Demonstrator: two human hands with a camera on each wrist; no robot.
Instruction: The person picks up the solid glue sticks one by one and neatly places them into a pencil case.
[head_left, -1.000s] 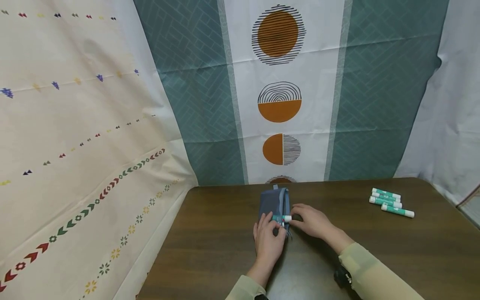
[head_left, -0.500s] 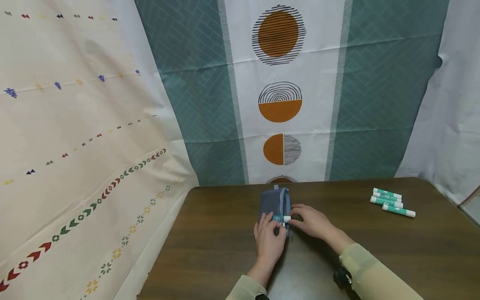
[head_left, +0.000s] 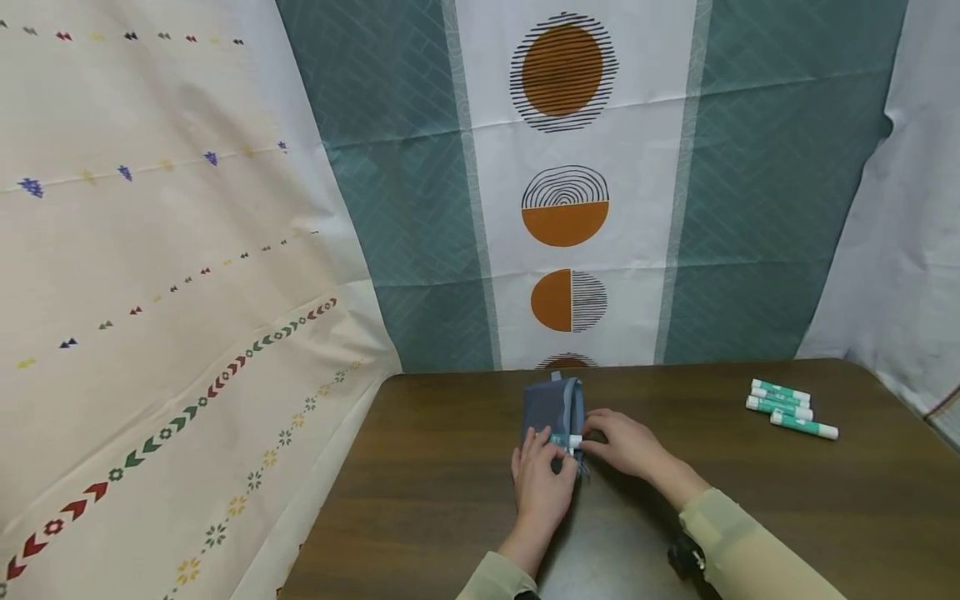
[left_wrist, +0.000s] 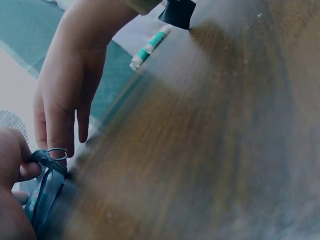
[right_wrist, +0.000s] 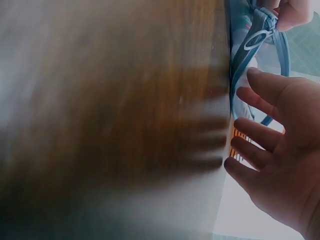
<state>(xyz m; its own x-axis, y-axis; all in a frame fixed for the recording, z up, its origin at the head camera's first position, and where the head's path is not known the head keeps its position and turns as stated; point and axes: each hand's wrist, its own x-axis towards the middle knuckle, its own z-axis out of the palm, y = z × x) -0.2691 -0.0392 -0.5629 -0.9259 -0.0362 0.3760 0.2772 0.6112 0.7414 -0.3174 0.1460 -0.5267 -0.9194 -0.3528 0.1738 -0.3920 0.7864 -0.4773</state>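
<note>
From the head view, the left hand (head_left: 543,483) lies over the near part of a blue pouch (head_left: 546,403), which reaches away from the person beyond its fingertips. The right hand (head_left: 621,444) is at the pouch's right side, its fingertips beside the white end of a green-and-white stick (head_left: 575,441) that lies between the two hands; from there, its grip is hard to judge. The right wrist view settles more: the right thumb and fingers are spread apart, thumb and forefinger at the parted mouth of the pouch, so the right hand is fairly wide. Whether a fingertip touches the stick, I cannot tell.

The left wrist view shows the left thumb and a finger pinching the pouch's edge by the zip, with a ring pull (left_wrist: 57,154) just beside them. Both wrist views show that loop clearly; in the head view it is too small to make out. How far the stick sits inside the pouch cannot be told.

Well to the right of the right hand, the head view shows a group of similar sticks (head_left: 782,408) on the table (head_left: 420,483).
</note>
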